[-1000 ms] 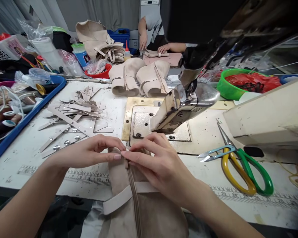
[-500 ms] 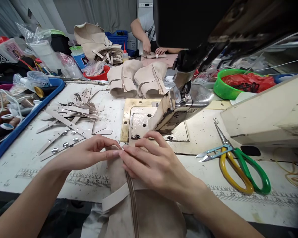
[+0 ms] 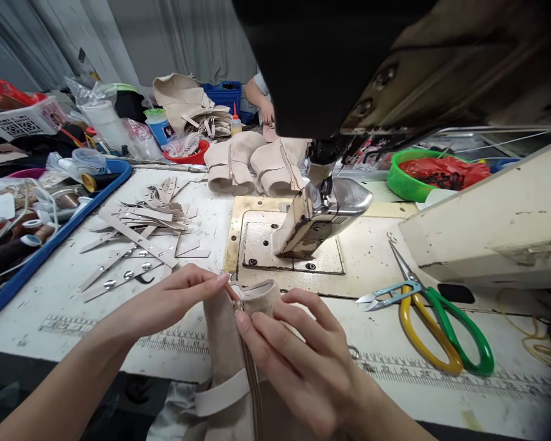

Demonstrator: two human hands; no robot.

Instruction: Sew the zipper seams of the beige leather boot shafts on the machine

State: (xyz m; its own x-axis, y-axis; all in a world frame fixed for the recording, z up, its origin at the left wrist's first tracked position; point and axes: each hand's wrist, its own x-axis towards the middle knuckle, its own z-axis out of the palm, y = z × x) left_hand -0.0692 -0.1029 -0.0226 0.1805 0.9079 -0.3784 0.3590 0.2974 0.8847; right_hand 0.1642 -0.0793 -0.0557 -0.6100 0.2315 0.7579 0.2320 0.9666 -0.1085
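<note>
A beige suede boot upper (image 3: 224, 343) stands before me at the table's front edge, its opening facing the machine. A brown zipper (image 3: 256, 401) runs down it, and a pale strap (image 3: 223, 393) crosses its side. My left hand (image 3: 179, 300) pinches the upper's top edge just left of the zipper. With thumb and forefinger, my right hand (image 3: 303, 355) grips the zipper's top end, where a small shiny bit shows; the fingers partly hide it. The other right-hand fingers are curled loosely. Beyond the hands is the sewing machine's metal arm (image 3: 298, 229).
Cut straps with snaps (image 3: 138, 236) lie in a pile at left, beside a blue tray (image 3: 41, 260) of thread spools. Yellow-and-green scissors (image 3: 434, 324) with small thread snips (image 3: 388, 295) lie right. Two boot uppers (image 3: 236, 162) stand behind. A co-worker's arm (image 3: 259, 101) shows at the back.
My right hand has moved down and slightly right, uncovering the upper's top opening. My left hand stays at the edge. The view has tilted and shifted, hiding more of the co-worker.
</note>
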